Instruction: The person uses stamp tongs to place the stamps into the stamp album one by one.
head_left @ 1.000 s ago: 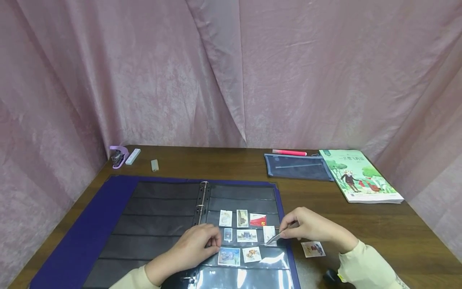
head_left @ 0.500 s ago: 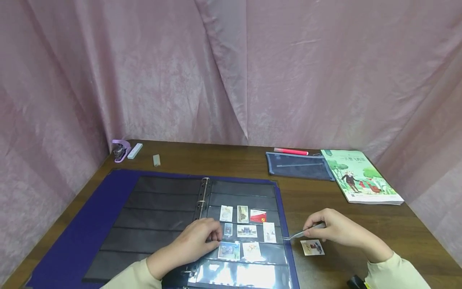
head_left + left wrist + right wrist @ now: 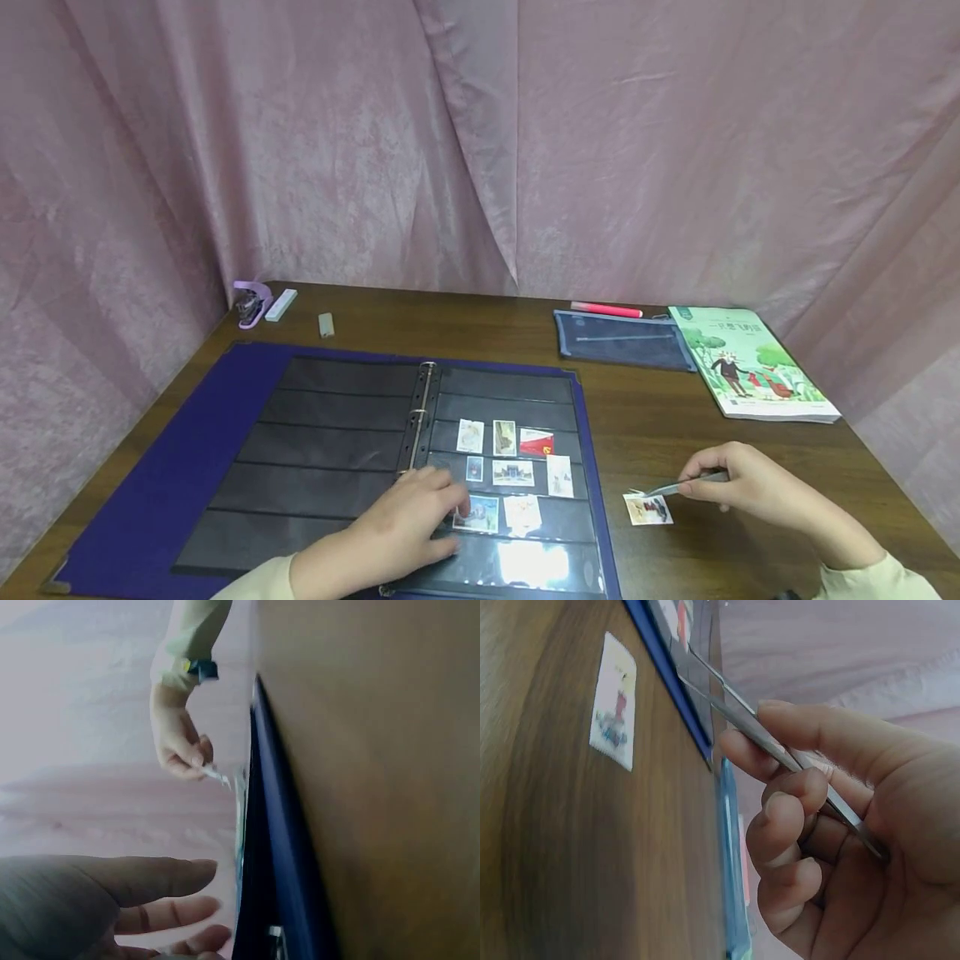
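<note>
A blue ring-binder stamp album (image 3: 187, 442) lies spread on the desk with black strip pages. Several stamps, among them a red-and-white stamp (image 3: 537, 442), sit in the clear pockets of its right page. My left hand (image 3: 397, 525) hovers by the lower pockets with loosely bent fingers, its fingertips overlapping a blue picture stamp (image 3: 483, 515). To the right of the album, my right hand (image 3: 742, 483) grips metal tweezers (image 3: 750, 727) between thumb and fingers. Their tips are spread apart over a loose stamp (image 3: 648, 510), which lies flat on the wood.
Behind the album are a purple stapler (image 3: 253, 303), a white box (image 3: 281, 305) and a small pale block (image 3: 326, 325). A blue zip pouch (image 3: 626, 340), a red marker (image 3: 606, 309) and a green book (image 3: 750, 362) lie at the back right. Pink curtains (image 3: 360, 150) surround the desk.
My right hand has carried the tweezers rightward from the album page to the loose stamp; the white stamp stays in its pocket. My left hand has loosened its fingers and shifted slightly.
</note>
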The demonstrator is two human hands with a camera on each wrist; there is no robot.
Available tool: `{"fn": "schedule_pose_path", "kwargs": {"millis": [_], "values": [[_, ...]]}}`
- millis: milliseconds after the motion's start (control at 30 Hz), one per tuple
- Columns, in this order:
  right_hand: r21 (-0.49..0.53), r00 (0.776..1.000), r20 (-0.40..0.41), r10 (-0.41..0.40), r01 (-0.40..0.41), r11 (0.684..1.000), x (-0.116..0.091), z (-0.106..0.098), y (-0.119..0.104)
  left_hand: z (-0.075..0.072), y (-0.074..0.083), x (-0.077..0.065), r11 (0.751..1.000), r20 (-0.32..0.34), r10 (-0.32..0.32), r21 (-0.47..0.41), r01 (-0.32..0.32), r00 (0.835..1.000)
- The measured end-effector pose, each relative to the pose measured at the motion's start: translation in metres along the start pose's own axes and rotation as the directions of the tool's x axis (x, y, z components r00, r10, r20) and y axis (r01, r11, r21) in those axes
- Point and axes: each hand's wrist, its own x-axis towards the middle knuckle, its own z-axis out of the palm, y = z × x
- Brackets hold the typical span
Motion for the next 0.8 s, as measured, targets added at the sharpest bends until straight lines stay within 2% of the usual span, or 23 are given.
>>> {"fn": "schedule_pose_path", "kwargs": {"millis": [167, 300, 533, 800], "values": [[-0.032, 0.997, -0.030, 0.072, -0.073, 0.997, -0.011, -0.003, 0.007, 0.002, 0.007, -0.004, 0.998, 0.083, -0.021, 0.058, 0.016, 0.996], [-0.066, 0.993, -0.058, 0.101, -0.105, 0.992, -0.019, -0.005, 0.013, 0.004, 0.009, -0.006, 0.995, 0.117, -0.032, 0.094, 0.022, 0.993], [-0.076, 0.991, -0.062, 0.115, -0.120, 0.990, -0.024, -0.008, 0.019, 0.005, 0.007, -0.006, 0.993, 0.100, -0.018, 0.119, 0.006, 0.995], [-0.058, 0.994, -0.039, 0.104, -0.106, 0.993, -0.023, -0.010, 0.022, 0.004, 0.005, -0.006, 0.992, 0.064, 0.030, 0.124, -0.038, 0.997]]}}
